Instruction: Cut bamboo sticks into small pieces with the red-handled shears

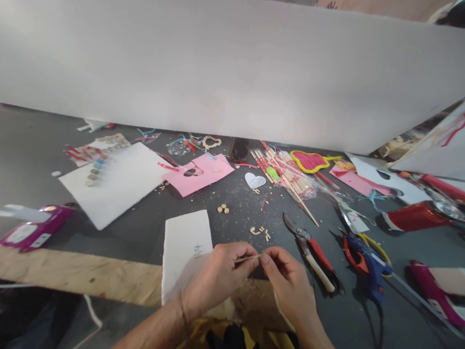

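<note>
My left hand (227, 269) and my right hand (286, 276) meet at the near edge of the dark table. A thin pale stick (247, 259) runs between them, pinched in the fingers of both hands. Left of my left hand lies a white card (185, 242) with green writing, partly under my wrist. Small cut pale pieces (260, 232) lie just beyond the fingertips, and a small cluster of pale pieces (223, 209) sits further left. Pruning shears (308, 252) with red and cream handles rest to the right of my right hand.
A blue glue gun (370, 266) and a red can (412, 215) are at the right. Chopsticks (283, 169), pink paper (199, 177), a phone (239, 149) and a paper heart (255, 181) lie further back. A white sheet (119, 184) and a magenta box (39, 225) are left.
</note>
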The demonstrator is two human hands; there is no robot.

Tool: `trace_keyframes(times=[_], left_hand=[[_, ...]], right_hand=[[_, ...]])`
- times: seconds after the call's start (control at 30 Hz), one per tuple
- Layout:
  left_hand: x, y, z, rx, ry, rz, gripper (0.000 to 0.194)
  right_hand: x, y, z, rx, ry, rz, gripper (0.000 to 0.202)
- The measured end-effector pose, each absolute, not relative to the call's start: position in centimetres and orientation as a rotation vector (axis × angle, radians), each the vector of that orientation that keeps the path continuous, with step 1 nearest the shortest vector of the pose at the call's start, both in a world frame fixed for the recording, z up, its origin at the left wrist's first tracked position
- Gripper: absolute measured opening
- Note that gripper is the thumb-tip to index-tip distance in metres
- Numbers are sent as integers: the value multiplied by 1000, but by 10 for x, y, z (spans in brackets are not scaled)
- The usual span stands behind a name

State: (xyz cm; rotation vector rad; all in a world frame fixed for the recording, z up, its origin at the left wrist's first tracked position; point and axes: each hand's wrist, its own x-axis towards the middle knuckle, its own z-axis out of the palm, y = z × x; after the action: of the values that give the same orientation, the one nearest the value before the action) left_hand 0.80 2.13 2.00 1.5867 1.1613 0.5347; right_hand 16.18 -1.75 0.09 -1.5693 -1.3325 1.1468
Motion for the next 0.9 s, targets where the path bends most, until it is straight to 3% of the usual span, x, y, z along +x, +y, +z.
trace_keyframes(times=[0.9], left_hand=[[10, 17, 13, 1658, 1291, 635, 14]], right_hand=[[156, -10, 4, -1590, -1229, 1165, 27]])
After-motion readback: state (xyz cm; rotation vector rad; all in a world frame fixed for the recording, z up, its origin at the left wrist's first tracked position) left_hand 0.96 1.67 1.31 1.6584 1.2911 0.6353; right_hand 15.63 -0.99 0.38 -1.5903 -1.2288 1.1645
